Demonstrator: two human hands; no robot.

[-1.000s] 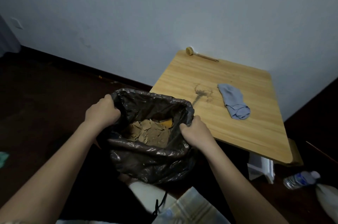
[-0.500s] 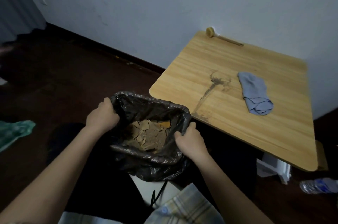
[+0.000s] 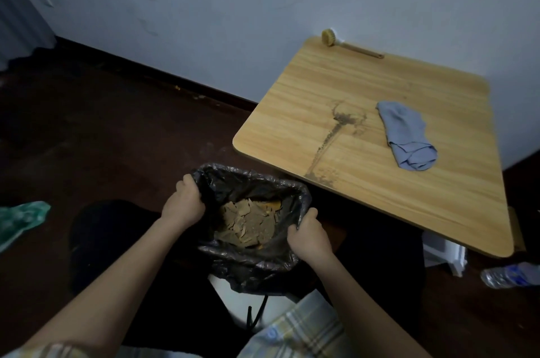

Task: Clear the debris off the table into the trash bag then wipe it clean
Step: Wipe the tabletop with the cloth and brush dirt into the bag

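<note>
Holding the bag (image 3: 251,258) open by its rim, the left hand (image 3: 184,204) and the right hand (image 3: 309,236) each have fingers curled round a bunch of the thin black film, on opposite sides of the mouth. The bag hangs below and clear of the near edge of the table (image 3: 380,197), with tan debris (image 3: 248,223) lying in its bottom. The film will likely handle as soft, limp and slippery (it keeps no shape unless gripped), so a gathered fold of rim is the place to take it; the load looks light and dry, flaky rather than heavy.

On the table a trail of dust (image 3: 330,138) runs from mid-top to the near edge, just above the bag. Beside the dust, further along the table, lies a blue cloth (image 3: 407,135), crumpled and soft; it can probably be taken anywhere in a loose bunch. At the table's far edge, against the wall, rests a brush (image 3: 330,38) with a thin stiff handle. A bottle (image 3: 508,276) lies on the floor beyond the table's near corner.
</note>
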